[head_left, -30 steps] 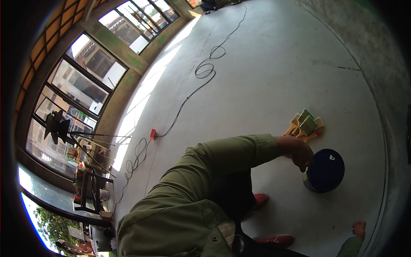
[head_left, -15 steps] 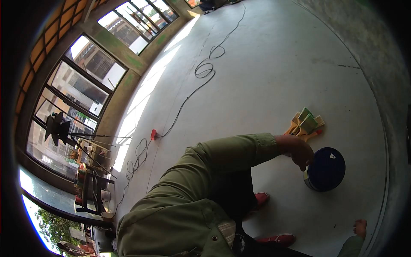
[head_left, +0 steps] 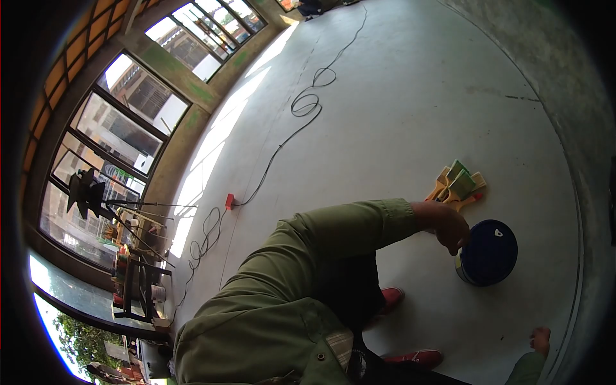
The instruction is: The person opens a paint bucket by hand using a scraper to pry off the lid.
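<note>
My left hand (head_left: 453,232) is at the near side of a round blue can (head_left: 489,253), its fingers bent and pressed together against the can's edge. The can stands on the grey floor, its dark blue lid facing up with a small white mark on it. Beside my left hand lies a bunch of paint brushes (head_left: 459,184) with wooden handles and green and pale bristles. My right hand (head_left: 540,340) hangs at the lower right, apart from the can, its fingers curled in with nothing visible in them.
My red shoes (head_left: 417,359) are on the floor near the can. A black cable (head_left: 280,146) loops across the floor to a red box (head_left: 230,201). Along the windows at the left stand a tripod (head_left: 138,204) and a dark bench (head_left: 138,289). A wall edge runs along the right.
</note>
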A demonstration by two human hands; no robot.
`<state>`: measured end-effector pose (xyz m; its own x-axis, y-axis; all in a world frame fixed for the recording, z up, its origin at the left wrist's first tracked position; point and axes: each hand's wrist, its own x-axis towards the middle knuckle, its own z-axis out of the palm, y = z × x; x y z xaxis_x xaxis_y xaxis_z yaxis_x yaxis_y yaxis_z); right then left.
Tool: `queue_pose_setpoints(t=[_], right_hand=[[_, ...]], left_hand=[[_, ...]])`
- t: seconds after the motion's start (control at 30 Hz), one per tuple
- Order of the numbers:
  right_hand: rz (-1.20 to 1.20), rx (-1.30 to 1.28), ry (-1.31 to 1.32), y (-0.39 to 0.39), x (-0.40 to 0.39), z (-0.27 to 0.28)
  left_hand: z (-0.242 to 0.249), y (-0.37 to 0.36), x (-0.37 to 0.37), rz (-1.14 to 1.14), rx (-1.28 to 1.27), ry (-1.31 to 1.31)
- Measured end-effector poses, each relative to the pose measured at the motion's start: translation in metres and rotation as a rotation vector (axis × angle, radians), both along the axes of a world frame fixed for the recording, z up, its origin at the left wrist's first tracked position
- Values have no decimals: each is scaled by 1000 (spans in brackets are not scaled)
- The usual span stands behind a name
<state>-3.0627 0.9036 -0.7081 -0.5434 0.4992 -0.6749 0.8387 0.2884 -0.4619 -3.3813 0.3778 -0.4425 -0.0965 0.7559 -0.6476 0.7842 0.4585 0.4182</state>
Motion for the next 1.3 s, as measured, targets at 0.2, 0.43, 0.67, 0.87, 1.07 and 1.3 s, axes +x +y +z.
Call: queue_pose_setpoints(t=[0.2,0.43,0.67,0.87,1.07,1.3], right_hand=[[-99,-35,-10,-1,-4,1],[-96,-43,-18,-7,-7,11],[-107,-49,-11,-5,-6,8],[-108,-39,-4,-7,-6,10],[-94,-33,-8,-4,-5,8],[-97,-56,0,-2,-3,4]], left_hand=[[-2,0,0,27,-9,-10],[-1,0,1,42,-8,-10],[-2,-1,2,75,5,-14],[-3,0,2,75,3,-25],[-1,-1,2,78,3,-18],[-6,-1,1,60,17,-10]])
